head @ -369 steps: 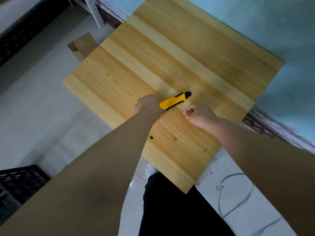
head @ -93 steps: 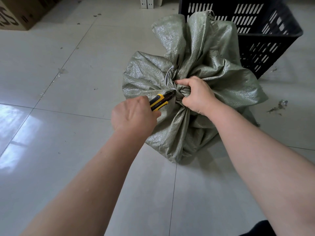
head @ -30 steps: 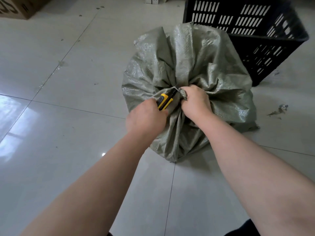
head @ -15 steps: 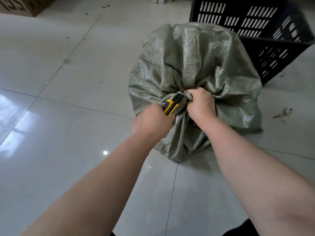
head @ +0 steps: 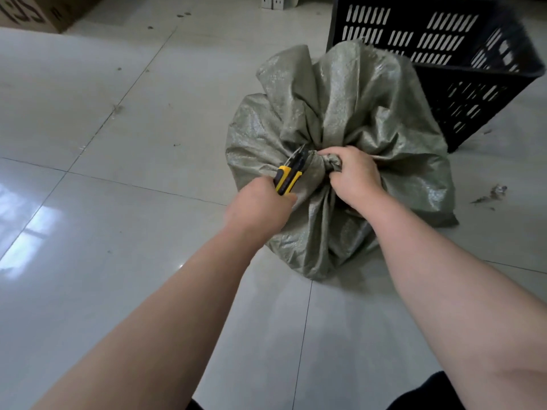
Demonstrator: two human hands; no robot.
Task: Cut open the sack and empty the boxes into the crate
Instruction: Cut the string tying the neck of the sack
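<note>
Head view: crinkled woven sack [head: 370,113], slotted crate [head: 461,93]

You are looking down at a pale, glossy tiled floor [head: 124,238] with thin dark grout lines crossing it. Window light reflects as a bright patch on the tiles at your far left. In the top left corner sits part of a brown cardboard box [head: 32,11] with dark printed letters on its side; only a corner of it shows. At the top edge, near the middle, you can see the foot of a white fixture [head: 273,0], too cropped to identify. Small dark specks dot the tiles toward the upper left, and a little clump of debris [head: 492,195] lies on the floor at your right.
</note>
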